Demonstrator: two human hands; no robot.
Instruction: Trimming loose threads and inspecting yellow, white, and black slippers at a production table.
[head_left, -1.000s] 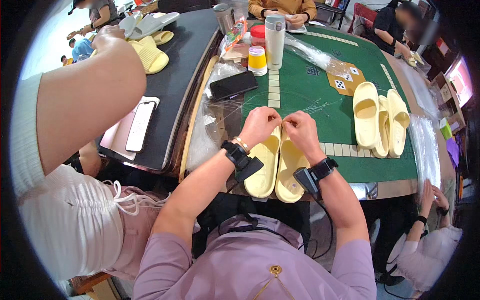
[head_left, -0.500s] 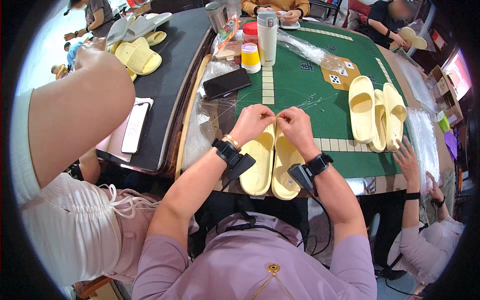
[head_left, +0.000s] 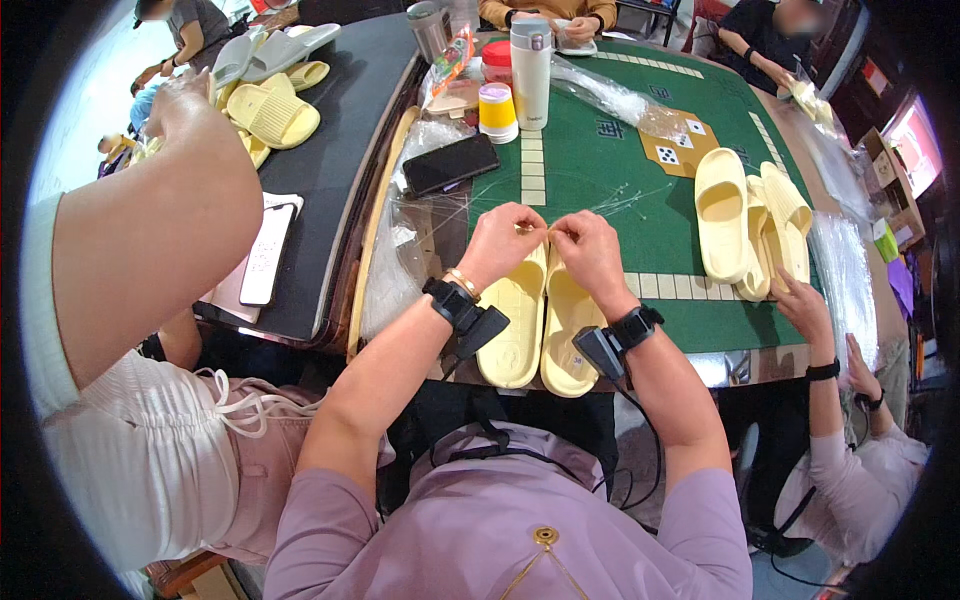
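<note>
A pair of pale yellow slide slippers (head_left: 511,345) lies side by side in front of me, toes pointing away. My left hand (head_left: 506,240) is closed in a pinch above the left slipper's strap. Close against it, my right hand (head_left: 588,245) pinches too, over the inner edge of the other strap. Whatever sits between the fingertips is too small and hidden to make out. Just beyond the hands, thin clear plastic strands (head_left: 625,200) are strewn on the green mat. More yellow slippers (head_left: 722,215) stand to the right, touched by a co-worker's hand (head_left: 805,312).
Left of the mat lie a black phone (head_left: 452,165) and crumpled clear plastic (head_left: 395,270). Behind are yellow cups (head_left: 497,115) and a white flask (head_left: 531,75). A co-worker's arm (head_left: 150,240) reaches across the black table (head_left: 345,120) on the left, near piled slippers (head_left: 275,112).
My two hands stay pinched at the straps with hardly any movement. On the right, the co-worker's hand has moved in onto the slippers there. The view has shifted slightly.
</note>
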